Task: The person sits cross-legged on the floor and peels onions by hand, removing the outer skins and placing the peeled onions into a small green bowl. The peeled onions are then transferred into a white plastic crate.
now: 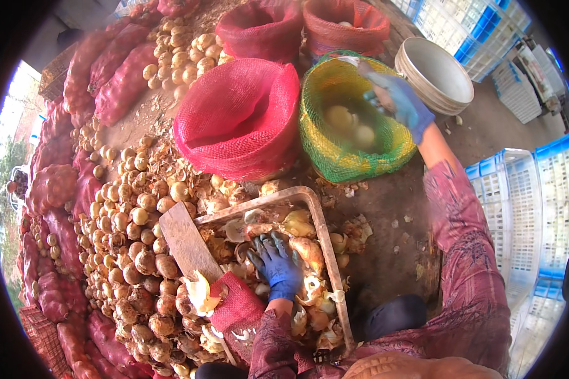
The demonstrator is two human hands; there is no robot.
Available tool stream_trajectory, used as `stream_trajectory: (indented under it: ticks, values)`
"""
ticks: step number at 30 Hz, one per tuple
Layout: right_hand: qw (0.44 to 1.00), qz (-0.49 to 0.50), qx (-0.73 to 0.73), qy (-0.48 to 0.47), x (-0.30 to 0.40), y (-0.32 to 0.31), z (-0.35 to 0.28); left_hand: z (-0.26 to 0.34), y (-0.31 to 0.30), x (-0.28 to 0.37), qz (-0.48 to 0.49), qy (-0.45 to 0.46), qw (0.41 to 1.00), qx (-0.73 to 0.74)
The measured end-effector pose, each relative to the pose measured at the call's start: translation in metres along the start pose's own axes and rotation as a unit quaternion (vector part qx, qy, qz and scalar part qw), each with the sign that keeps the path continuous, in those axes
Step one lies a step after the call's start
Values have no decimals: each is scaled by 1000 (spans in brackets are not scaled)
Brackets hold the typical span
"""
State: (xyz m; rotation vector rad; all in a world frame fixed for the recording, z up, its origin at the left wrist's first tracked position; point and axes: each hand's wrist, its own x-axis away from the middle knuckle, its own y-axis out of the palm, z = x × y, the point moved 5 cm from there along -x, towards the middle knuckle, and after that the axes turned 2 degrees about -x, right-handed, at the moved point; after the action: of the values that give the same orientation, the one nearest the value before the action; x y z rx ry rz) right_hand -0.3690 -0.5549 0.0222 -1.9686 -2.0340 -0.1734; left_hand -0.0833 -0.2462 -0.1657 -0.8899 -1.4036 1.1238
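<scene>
My left hand (275, 265), in a blue glove with darker fingertips, lies with spread fingers on onion peels and onions inside a worn rectangular crate (327, 246). Whether it holds an onion under the palm is hidden. My right hand (393, 99), gloved in blue and blurred, is over the right rim of a container lined with green and yellow net (355, 166). A pale blade-like thing (348, 60) extends from its fingers, probably a knife. Pale peeled onions (340, 117) lie inside that container. A wooden board (189, 239) and a red mesh cloth (237, 301) lie across the crate's left side.
A pink mesh-lined container (237, 161) stands left of the green one, with two red mesh-lined ones (261, 42) behind. A white bucket (434, 76) is at back right. Unpeeled onions (133, 251) and full red mesh sacks (125, 85) spread leftward; white-blue plastic crates (517, 203) stand right.
</scene>
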Motion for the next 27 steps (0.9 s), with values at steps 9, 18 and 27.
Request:
stream_trajectory:
  ticks: [9,18,27]
  values:
    - [984,44,-149,-85,124,-7,47,-4,16,-3,21,1,1000,-15]
    - [892,196,178,-366,143,54,86,-5,29,-1,73,18,997,-7]
    - [830,260,288,-401,121,56,91,-8,36,-4,58,-4,997,-45]
